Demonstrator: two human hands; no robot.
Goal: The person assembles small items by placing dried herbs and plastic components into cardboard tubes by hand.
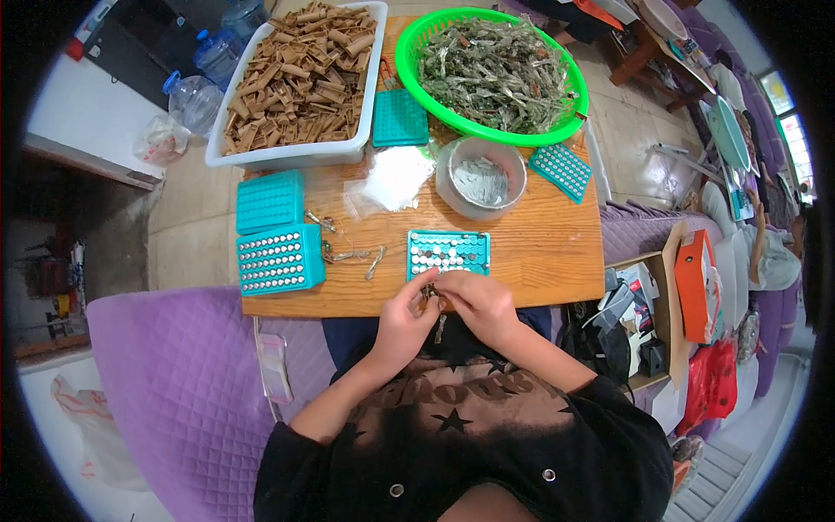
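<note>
Close together at the near edge of the table, my left hand (407, 320) and my right hand (480, 303) meet at the fingertips. Both are closed on a small shiny strip, and its lower end (441, 329) dangles beneath the fingers; the exact kind is too small to make out. Just beyond them lies a teal tray (412, 261) with white and silver round pieces in its holes. To the left, similar shiny strips (348, 255) are scattered on the wooden table (365, 296). A teal block (313, 261) holding rows of silver round pieces stands farther left.
At the back are a white bin (261, 157) of brown pieces and a green basket (487, 132) of shiny strips. A translucent tub (513, 187), white plastic sheets (400, 178) and further teal trays (400, 117) lie between. A cardboard box (668, 304) stands right of the table.
</note>
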